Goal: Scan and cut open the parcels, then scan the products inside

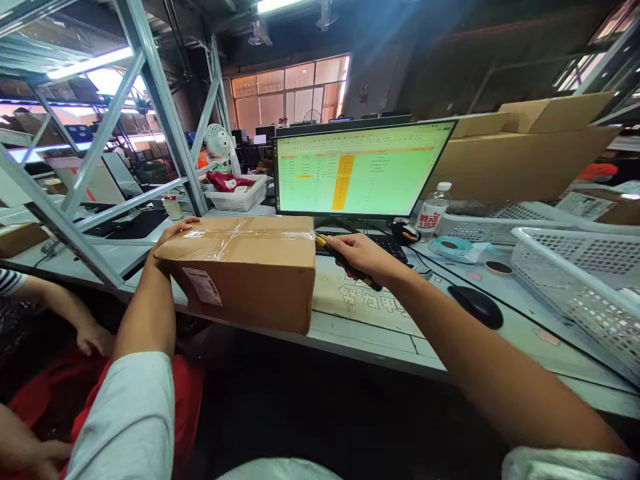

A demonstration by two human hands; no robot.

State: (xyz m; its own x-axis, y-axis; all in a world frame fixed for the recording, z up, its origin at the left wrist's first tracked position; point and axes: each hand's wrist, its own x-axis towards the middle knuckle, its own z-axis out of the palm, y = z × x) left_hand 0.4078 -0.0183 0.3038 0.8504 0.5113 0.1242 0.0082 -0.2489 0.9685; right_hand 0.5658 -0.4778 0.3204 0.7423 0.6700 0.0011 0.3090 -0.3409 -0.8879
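**Brown box (250, 293) among green, orange and turquoise**

The box carries a white label (202, 287). Behind the box, a monitor (363, 172) glows green with an orange column. Right of the box: black-and-yellow cutter (359, 271), turquoise tape roll (454, 247), white perforated basket (560, 283). Left of the box: dark-and-white striped sleeve (11, 283).

A pale grey garment is worn. The left arm is covered to about the elbow by a loose, creased left sleeve (130, 407); a similarly pale right sleeve (565, 463) is partly shown. Forearms (450, 327) and hands (357, 252) are seen bare.
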